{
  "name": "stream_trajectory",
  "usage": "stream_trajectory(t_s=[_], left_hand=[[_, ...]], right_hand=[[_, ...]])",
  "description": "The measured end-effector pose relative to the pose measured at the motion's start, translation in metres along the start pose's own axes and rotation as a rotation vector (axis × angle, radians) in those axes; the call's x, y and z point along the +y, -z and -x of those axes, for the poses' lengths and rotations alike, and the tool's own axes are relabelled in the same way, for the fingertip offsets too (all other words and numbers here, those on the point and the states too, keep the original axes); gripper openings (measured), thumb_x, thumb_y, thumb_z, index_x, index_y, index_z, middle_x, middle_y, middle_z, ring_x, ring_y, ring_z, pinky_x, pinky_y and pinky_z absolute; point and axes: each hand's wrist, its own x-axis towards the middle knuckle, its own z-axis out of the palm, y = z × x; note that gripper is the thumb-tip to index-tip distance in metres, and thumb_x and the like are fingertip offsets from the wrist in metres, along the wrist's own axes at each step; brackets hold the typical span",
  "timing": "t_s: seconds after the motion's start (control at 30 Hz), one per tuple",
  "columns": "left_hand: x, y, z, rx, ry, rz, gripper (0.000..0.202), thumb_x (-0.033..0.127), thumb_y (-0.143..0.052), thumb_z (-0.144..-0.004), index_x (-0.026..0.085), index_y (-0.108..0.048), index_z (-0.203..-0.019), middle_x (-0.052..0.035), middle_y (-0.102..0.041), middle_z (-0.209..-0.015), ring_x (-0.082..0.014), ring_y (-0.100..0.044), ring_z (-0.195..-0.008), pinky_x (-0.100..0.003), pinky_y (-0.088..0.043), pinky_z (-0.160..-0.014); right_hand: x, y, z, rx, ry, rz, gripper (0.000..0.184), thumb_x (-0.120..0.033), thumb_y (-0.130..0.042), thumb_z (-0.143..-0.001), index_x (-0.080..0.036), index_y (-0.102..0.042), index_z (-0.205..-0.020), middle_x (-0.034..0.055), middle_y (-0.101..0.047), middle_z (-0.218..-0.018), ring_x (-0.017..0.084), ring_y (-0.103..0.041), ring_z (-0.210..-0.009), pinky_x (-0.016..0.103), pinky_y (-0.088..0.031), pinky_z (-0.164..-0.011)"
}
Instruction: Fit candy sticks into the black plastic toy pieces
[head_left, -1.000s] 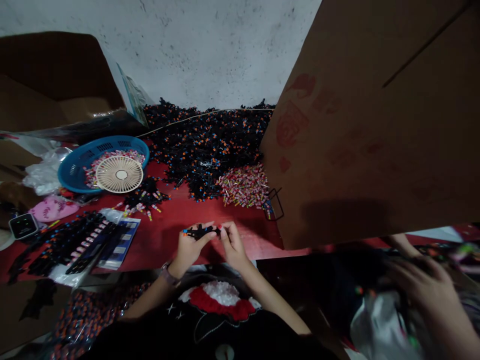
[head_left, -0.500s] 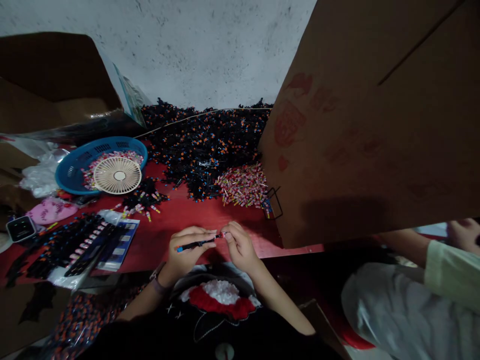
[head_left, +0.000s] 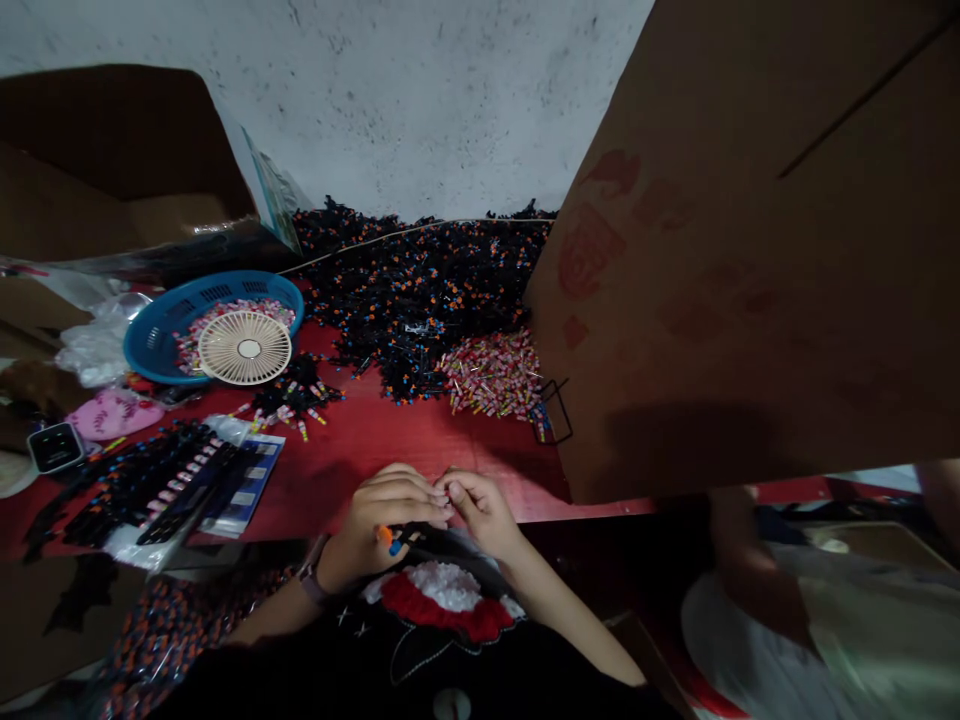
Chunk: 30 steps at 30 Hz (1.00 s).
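Observation:
My left hand [head_left: 382,515] is curled round a thin black stick piece [head_left: 397,540] with orange and blue tips, just at the near edge of the red table [head_left: 360,450]. My right hand [head_left: 480,510] pinches the same piece where the two sets of fingertips meet. Most of the piece is hidden inside my fingers. A big heap of black pieces with orange and blue tips [head_left: 427,290] lies farther back, with a smaller pile of pink and red pieces [head_left: 495,375] at its right.
A blue basket [head_left: 161,335] holding pink pieces and a small round fan [head_left: 245,348] stands at the left. Rows of finished black pieces [head_left: 142,480] lie on a card. A large cardboard box [head_left: 750,260] walls off the right. Another person's arm [head_left: 750,570] shows low right.
My hands have drawn toward me and closed together over the black piece, which was held out lengthwise before. The person at the right has shifted.

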Motion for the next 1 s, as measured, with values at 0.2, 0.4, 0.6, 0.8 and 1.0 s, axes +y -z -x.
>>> stream_trajectory(t_s=[0.2, 0.4, 0.6, 0.8, 1.0], left_hand=[[-0.066, -0.054, 0.033, 0.27, 0.536, 0.099, 0.014, 0.034, -0.082, -0.098, 0.023, -0.088, -0.103, -0.0103, -0.087, -0.099, -0.0247, -0.082, -0.091, -0.038, -0.068, -0.087], [-0.155, 0.012, 0.035, 0.364, 1.152, -0.371, 0.021, 0.035, -0.069, -0.097, 0.017, -0.075, -0.106, -0.0147, -0.079, -0.09, -0.0349, -0.08, -0.094, -0.047, -0.064, -0.092], [-0.202, 0.133, -0.008, 0.332, 1.285, -1.039, 0.066, 0.039, -0.07, -0.097, 0.005, -0.056, -0.151, -0.0393, -0.057, -0.152, -0.0551, -0.056, -0.145, -0.072, -0.05, -0.114], [-0.248, 0.058, -0.048, -0.092, 0.885, -0.806, 0.051, 0.024, -0.054, -0.103, 0.013, -0.067, -0.151, -0.0233, -0.068, -0.14, -0.0361, -0.067, -0.133, -0.049, -0.052, -0.121], [-0.275, -0.013, -0.043, -0.138, 0.85, -0.675, 0.056, 0.007, -0.06, -0.092, 0.01, -0.073, -0.146, -0.0255, -0.066, -0.144, -0.0366, -0.069, -0.133, -0.047, -0.051, -0.123]], right_hand=[[0.077, -0.018, -0.018, 0.13, -0.088, 0.074, 0.068, -0.08, -0.046, -0.11, -0.023, -0.069, -0.08, 0.0064, -0.07, -0.079, 0.024, -0.065, -0.078, 0.036, -0.056, -0.076], [0.17, 0.024, -0.032, 0.328, -0.133, 0.471, 0.051, -0.062, -0.047, -0.109, -0.023, -0.079, -0.11, 0.0156, -0.08, -0.11, 0.032, -0.074, -0.107, 0.049, -0.061, -0.102], [0.206, 0.084, -0.043, 0.519, -0.116, 0.618, 0.054, -0.042, -0.055, -0.104, -0.018, -0.068, -0.151, 0.0219, -0.062, -0.145, 0.037, -0.061, -0.136, 0.057, -0.053, -0.119], [0.22, 0.088, -0.09, 0.528, -0.114, 0.872, 0.058, -0.039, -0.052, -0.111, -0.03, -0.059, -0.167, 0.0169, -0.057, -0.147, 0.035, -0.059, -0.136, 0.053, -0.053, -0.118], [0.209, 0.095, -0.118, 0.462, -0.2, 1.017, 0.05, -0.042, -0.056, -0.115, -0.032, -0.066, -0.162, 0.0178, -0.061, -0.145, 0.034, -0.06, -0.128, 0.048, -0.049, -0.113]])
